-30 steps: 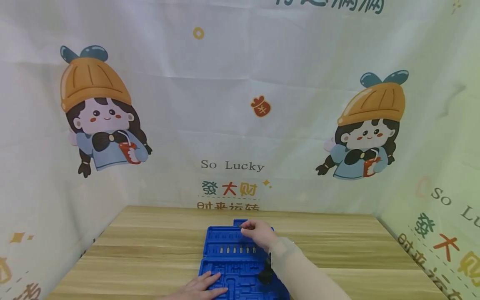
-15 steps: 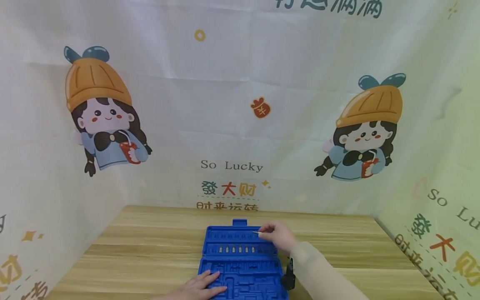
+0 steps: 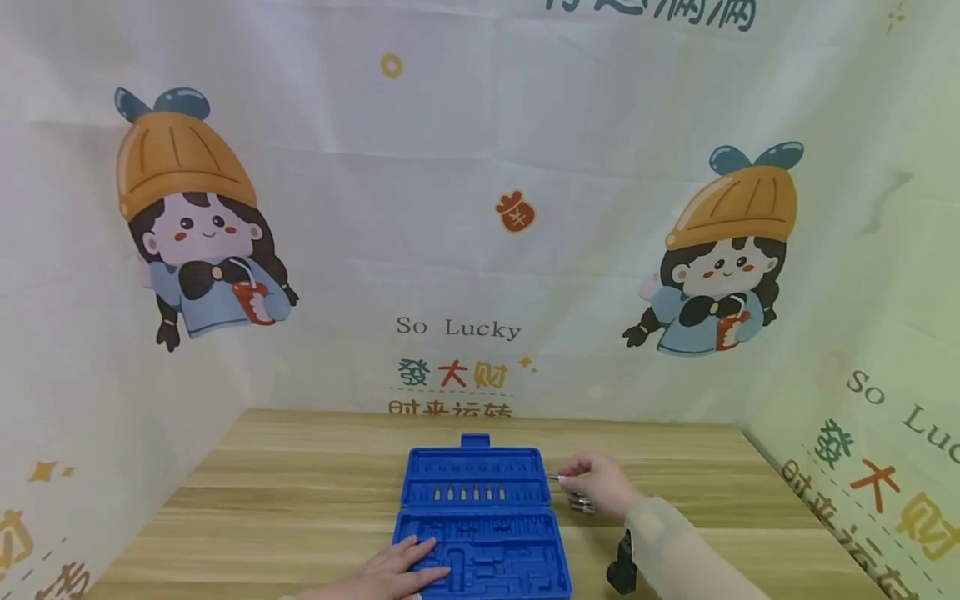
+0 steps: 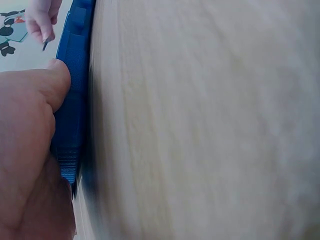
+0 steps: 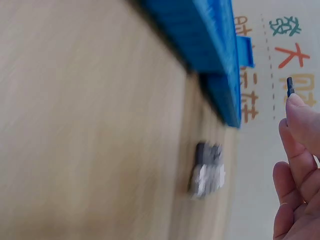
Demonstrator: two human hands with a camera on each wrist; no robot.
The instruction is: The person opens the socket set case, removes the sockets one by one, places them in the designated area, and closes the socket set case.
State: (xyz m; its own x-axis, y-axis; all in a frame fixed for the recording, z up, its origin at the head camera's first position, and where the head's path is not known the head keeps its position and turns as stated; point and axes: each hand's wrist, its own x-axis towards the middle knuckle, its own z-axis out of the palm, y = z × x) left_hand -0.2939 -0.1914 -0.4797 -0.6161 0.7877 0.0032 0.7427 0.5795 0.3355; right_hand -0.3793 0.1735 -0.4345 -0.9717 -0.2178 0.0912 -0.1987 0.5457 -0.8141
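A blue plastic case (image 3: 517, 575) lies unfolded on the wooden table, its moulded recesses facing up. Several short metal bits (image 3: 469, 493) stand in a row in its far half. My left hand (image 3: 390, 571) rests on the near half at the left side, fingers spread over the recesses. Just right of the case, my right hand (image 3: 603, 485) pinches a small dark screwdriver bit (image 5: 290, 86) between thumb and fingertips, its tip sticking out. Beneath and beside that hand lies a small cluster of shiny metal pieces (image 3: 580, 503), blurred in the right wrist view.
The wooden table (image 3: 285, 500) extends to both sides of the case. A printed cloth (image 3: 450, 250) hangs behind it and along the sides. A latch tab (image 3: 475, 440) juts from the case's far edge. A black wrist camera (image 3: 622, 567) sits at my right wrist.
My right hand has moved right, from over the case's far edge to the table beside it, holding the bit. The metal cluster has come into view. The left hand stays on the case.
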